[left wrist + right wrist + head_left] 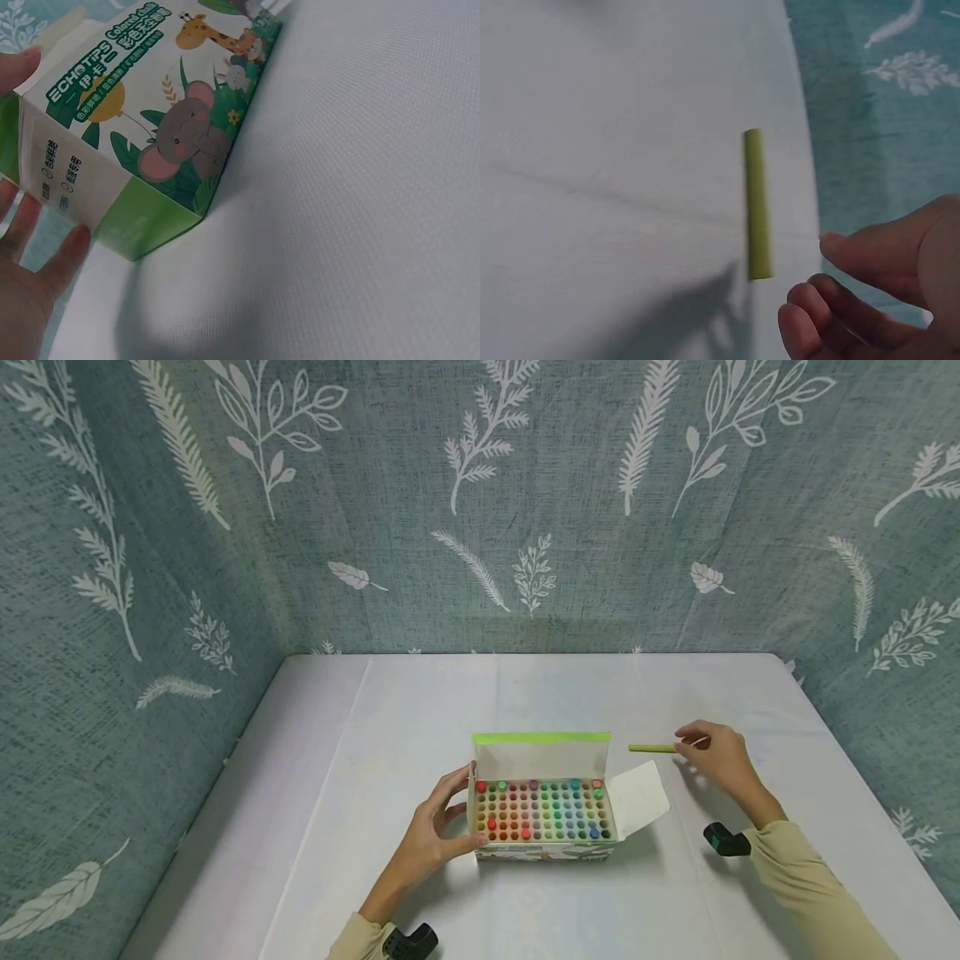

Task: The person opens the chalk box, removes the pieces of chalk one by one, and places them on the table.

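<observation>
An open box of colored chalk (pixel 543 853) stands at the middle of the table, its holes lined with chalk sticks in many colors, several of them standing higher than the others. My left hand (pixel 429 843) grips the box's left end, thumb at the front corner and fingers around the side. Animal pictures cover the chalk box (pixel 150 135) in the left wrist view. To the right of the box lies a yellow-green chalk stick (pixel 651 748). My right hand (pixel 720 760) is at its right end, and in the right wrist view a gap separates the loosely bent fingers from the chalk (pixel 756 206).
The box's lid (pixel 542 762) is raised at the back, and a white side flap (pixel 639 800) sticks out to the right. A white cloth (pixel 360 793) covers the table. Leaf-patterned curtains (pixel 405 510) stand behind and at both sides.
</observation>
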A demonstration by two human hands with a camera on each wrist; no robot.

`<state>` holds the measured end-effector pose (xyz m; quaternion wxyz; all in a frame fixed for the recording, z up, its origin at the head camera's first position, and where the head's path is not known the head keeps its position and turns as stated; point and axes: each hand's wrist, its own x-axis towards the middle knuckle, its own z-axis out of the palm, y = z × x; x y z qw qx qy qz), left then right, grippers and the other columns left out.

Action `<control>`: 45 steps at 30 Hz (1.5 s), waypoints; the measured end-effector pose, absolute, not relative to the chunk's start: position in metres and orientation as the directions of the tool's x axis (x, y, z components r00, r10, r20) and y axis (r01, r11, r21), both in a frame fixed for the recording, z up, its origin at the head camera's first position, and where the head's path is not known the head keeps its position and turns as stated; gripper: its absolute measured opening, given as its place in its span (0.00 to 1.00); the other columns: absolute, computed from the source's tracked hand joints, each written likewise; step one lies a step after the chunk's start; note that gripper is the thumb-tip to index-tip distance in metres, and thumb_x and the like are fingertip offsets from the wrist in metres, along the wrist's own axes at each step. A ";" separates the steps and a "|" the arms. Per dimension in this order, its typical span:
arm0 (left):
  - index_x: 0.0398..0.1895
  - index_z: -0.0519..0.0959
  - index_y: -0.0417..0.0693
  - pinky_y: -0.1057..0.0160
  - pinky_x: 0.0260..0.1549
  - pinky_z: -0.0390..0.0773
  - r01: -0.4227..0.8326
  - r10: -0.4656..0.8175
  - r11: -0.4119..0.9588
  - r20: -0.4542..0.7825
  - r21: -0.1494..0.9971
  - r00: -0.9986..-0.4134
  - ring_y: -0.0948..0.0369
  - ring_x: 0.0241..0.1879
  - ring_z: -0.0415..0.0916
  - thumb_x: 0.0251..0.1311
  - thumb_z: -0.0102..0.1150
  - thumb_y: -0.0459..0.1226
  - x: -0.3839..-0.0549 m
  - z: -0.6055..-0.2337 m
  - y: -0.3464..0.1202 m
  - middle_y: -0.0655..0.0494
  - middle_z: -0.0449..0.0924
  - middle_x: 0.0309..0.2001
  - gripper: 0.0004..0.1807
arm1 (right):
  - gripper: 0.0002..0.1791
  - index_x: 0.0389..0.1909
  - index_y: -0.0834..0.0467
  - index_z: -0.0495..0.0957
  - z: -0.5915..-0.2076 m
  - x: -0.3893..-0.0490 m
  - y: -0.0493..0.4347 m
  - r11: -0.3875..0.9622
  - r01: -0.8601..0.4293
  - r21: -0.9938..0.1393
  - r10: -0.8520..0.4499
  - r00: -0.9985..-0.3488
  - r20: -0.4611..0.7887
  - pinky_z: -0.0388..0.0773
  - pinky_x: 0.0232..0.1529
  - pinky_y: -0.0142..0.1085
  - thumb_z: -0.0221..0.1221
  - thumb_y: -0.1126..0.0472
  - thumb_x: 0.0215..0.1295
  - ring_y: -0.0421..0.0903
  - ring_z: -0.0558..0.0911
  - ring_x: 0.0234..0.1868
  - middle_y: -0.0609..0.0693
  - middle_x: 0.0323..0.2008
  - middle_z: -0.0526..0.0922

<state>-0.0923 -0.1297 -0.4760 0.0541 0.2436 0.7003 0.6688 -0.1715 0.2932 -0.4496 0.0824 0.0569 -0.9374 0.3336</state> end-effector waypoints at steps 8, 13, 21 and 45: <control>0.73 0.54 0.51 0.51 0.61 0.67 0.299 0.410 -0.005 0.275 0.954 -0.870 0.46 0.66 0.55 0.51 0.66 0.27 -0.093 -0.476 -0.130 0.49 0.55 0.69 0.47 | 0.10 0.40 0.68 0.81 -0.421 -0.160 0.287 0.747 -0.298 -0.594 -0.128 -0.942 0.312 0.79 0.28 0.40 0.64 0.69 0.57 0.58 0.81 0.32 0.61 0.33 0.82; 0.73 0.54 0.52 0.53 0.61 0.67 0.294 0.410 -0.005 0.271 0.956 -0.871 0.48 0.66 0.55 0.51 0.66 0.26 -0.093 -0.478 -0.130 0.51 0.55 0.69 0.47 | 0.09 0.40 0.65 0.81 -0.406 -0.153 0.283 0.752 -0.323 -0.575 -0.147 -0.932 0.331 0.78 0.29 0.31 0.64 0.67 0.58 0.54 0.80 0.33 0.58 0.34 0.83; 0.73 0.53 0.49 0.54 0.60 0.68 0.317 0.417 -0.009 0.292 0.948 -0.861 0.47 0.67 0.54 0.52 0.67 0.27 -0.092 -0.479 -0.131 0.49 0.55 0.69 0.47 | 0.08 0.39 0.60 0.82 -0.387 -0.140 0.272 0.747 -0.355 -0.562 -0.170 -0.920 0.354 0.77 0.29 0.26 0.65 0.64 0.58 0.41 0.78 0.32 0.52 0.35 0.83; 0.73 0.54 0.52 0.50 0.61 0.67 0.292 0.404 -0.006 0.270 0.956 -0.874 0.49 0.67 0.54 0.51 0.67 0.26 -0.092 -0.477 -0.130 0.50 0.55 0.69 0.47 | 0.19 0.37 0.51 0.81 -0.354 -0.110 0.238 0.622 -0.627 -0.470 -0.430 -0.774 0.465 0.77 0.27 0.26 0.70 0.73 0.46 0.36 0.76 0.31 0.38 0.33 0.79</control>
